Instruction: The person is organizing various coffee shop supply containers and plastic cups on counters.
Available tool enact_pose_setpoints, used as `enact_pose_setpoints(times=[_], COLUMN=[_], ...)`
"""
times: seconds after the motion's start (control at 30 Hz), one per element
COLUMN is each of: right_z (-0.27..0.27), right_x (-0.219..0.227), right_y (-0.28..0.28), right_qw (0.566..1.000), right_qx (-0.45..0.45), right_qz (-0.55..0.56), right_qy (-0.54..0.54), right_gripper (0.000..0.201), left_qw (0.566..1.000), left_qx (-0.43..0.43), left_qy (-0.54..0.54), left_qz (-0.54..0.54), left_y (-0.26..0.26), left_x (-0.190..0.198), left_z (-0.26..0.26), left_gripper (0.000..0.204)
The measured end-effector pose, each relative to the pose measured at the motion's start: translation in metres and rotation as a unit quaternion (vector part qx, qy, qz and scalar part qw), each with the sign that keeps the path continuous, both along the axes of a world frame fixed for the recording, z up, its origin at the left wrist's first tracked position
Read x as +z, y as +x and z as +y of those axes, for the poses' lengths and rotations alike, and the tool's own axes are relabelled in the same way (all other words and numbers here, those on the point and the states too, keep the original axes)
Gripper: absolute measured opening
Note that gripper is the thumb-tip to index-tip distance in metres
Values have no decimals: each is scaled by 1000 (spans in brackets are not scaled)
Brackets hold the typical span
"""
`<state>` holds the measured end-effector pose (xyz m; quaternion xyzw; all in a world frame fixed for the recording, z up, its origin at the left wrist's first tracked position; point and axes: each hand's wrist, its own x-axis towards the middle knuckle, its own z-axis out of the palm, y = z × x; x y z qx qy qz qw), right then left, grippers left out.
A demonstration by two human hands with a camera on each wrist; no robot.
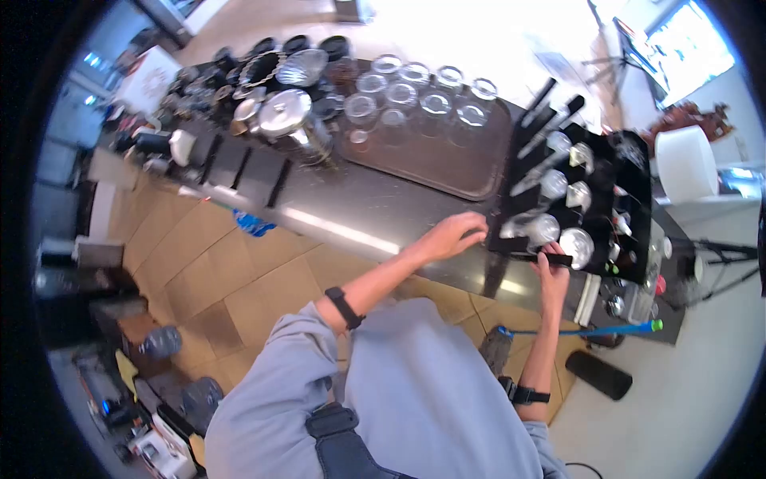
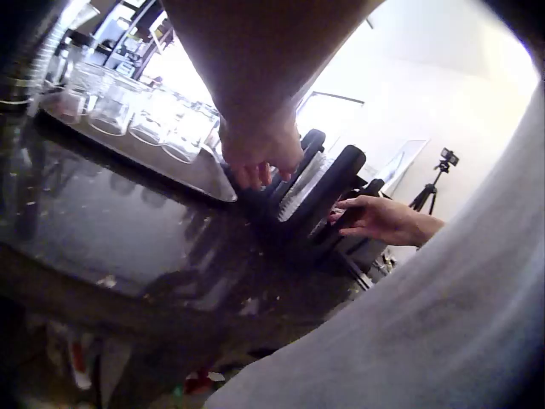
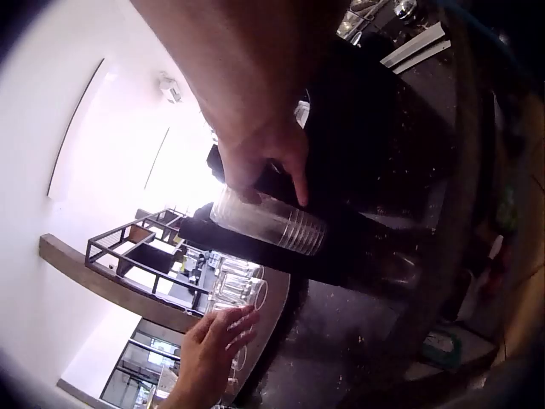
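On the worktop, a tray lies between the pitcher, left, and the organizer, right. Glasses stand on the tray; cups sit in the organizer. The person's left hand is before the tray, the right hand at the organizer's near edge.

Seemingly a drinks bar, long dark desk, tray of glasses, lidded metal pot left, clear cups in black rack right
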<state>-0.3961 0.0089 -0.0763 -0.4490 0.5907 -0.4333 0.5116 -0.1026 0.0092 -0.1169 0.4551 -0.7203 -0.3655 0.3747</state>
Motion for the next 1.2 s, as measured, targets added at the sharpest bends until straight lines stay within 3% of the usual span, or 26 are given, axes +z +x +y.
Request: enact_pose_setpoints(times=[0.03, 0.1, 0.13, 0.2, 0.23, 0.27, 0.37, 0.4, 0.47, 0.5, 0.53, 0.6, 0.67, 0.7, 0.77, 0.83, 0.9, 1.0, 1.07, 1.1, 1.2], right_z=[1, 13, 27, 40, 44, 52, 71, 77, 92, 96, 103, 114, 115, 119, 124, 140, 154, 123, 136, 142, 193], right_x=[-20, -10, -28, -14, -41, -50, -119, -142, -141, -154, -189, -251, -294, -301, -309, -272, -243, -337, -293, -269, -185], right_y=[-12, -22, -22, -19, -24, -17, 14, 28, 76, 92, 103, 123, 142, 151, 180, 206, 238, 249, 302, 335, 434], right_qw=[998, 947, 966, 919, 903, 903, 866, 845, 778, 774, 745, 710, 645, 638, 570, 585, 605, 597, 609, 629, 667], right_qx=[35, 77, 74, 181, 219, 251, 430, 489, 588, 594, 628, 665, 696, 700, 747, 740, 655, 680, 665, 650, 651], right_qz=[45, 302, 243, 348, 368, 341, 253, 216, 219, 220, 221, 227, 308, 314, 342, 331, 377, 267, 260, 262, 264], right_qy=[-32, 77, -37, 25, 13, 75, 16, 10, 34, 24, 36, 41, 76, 67, 9, 28, 252, 331, 346, 338, 250], right_gripper=[54, 66, 66, 38, 26, 25, 23, 21, 23, 23, 24, 25, 26, 26, 27, 31, 30, 23, 21, 20, 18], left_qw=[1000, 990, 979, 956, 949, 937, 888, 851, 814, 770, 722, 674, 644, 628, 603, 576, 562, 568, 509, 510, 585], left_qx=[-4, 53, 99, 192, 235, 280, 384, 441, 496, 524, 599, 621, 667, 675, 679, 690, 706, 699, 713, 712, 711], left_qy=[29, 125, 179, 217, 200, 206, 252, 285, 303, 360, 345, 399, 368, 380, 406, 416, 405, 366, 367, 365, 284], left_qz=[10, 21, 17, 41, 67, 35, 29, -6, -3, -57, 5, 1, 66, 77, 106, 134, 148, 235, 312, 314, 269], left_y=[14, 42, 57, 86, 99, 115, 157, 163, 176, 182, 176, 159, 140, 132, 123, 118, 132, 150, 180, 204, 266], left_x=[2, 3, 8, 4, -17, -38, -81, -90, -124, -156, -189, -154, -169, -176, -184, -200, -218, -211, -197, -199, -221], left_z=[20, 73, 103, 162, 193, 227, 342, 384, 473, 519, 567, 618, 671, 696, 726, 761, 790, 815, 819, 823, 831], left_gripper=[29, 25, 25, 24, 24, 24, 26, 27, 27, 29, 27, 21, 17, 17, 18, 21, 23, 22, 4, 4, 4])
